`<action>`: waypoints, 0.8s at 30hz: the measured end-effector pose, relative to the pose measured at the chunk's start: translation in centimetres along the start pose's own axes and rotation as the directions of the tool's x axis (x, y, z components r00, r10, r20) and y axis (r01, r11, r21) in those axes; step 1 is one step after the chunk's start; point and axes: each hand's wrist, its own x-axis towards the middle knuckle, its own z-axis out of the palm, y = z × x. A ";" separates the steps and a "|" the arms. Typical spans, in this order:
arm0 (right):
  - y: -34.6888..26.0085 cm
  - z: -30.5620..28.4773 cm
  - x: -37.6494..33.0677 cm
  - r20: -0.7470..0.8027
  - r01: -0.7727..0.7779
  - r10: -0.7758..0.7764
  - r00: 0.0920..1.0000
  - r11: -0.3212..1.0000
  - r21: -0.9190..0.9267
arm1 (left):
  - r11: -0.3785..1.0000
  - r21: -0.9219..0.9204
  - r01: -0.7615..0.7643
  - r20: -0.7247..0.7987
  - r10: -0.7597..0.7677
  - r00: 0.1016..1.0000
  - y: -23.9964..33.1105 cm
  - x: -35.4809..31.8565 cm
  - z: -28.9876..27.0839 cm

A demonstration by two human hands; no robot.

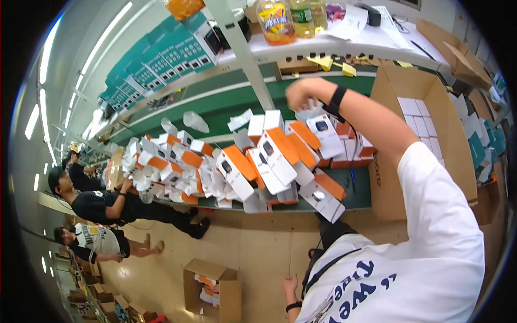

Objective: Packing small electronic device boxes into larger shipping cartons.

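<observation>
My right hand [305,95], black band at the wrist, is raised above the pile on the green bench [358,185]. Its fingers are bent and slightly blurred; thin clear plastic [310,112] shows right below them, and I cannot tell what they grip. Nearest to it are a white box with a watch picture [327,139] and an orange-and-white box [304,141]. More white box sleeves with orange sides [277,161] lean against each other along the bench. My left hand [291,282] hangs low at my side, also banded, fingers curled in; whether it holds anything is hidden.
A large open carton [389,183] with rows of small white boxes stands beside the bench. Bottles [276,24] and teal boxes [161,56] line the shelf above. Another carton [229,301] sits on the floor. A person in black [99,207] works farther along; another [102,242] stands behind.
</observation>
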 end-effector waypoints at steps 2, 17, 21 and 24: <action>9.0 1.2 3.3 -0.069 -0.182 0.182 0.981 0.983 0.001 | 0.992 0.081 0.101 0.132 -0.111 0.985 3.0 0.0 0.9; 23.5 12.9 35.9 -0.281 -0.021 -0.041 0.959 0.977 -0.212 | 0.882 -0.153 0.446 0.241 -0.404 0.882 3.4 -10.8 0.4; 40.0 12.9 38.8 -0.294 -0.268 0.218 0.931 0.953 -0.140 | 0.900 -0.020 0.436 0.202 -0.424 0.883 10.6 -7.4 0.6; 34.9 15.3 42.7 -0.140 -0.072 -0.010 0.990 0.818 -0.571 | 0.918 -0.102 0.383 0.098 -0.374 0.922 8.7 -7.0 2.1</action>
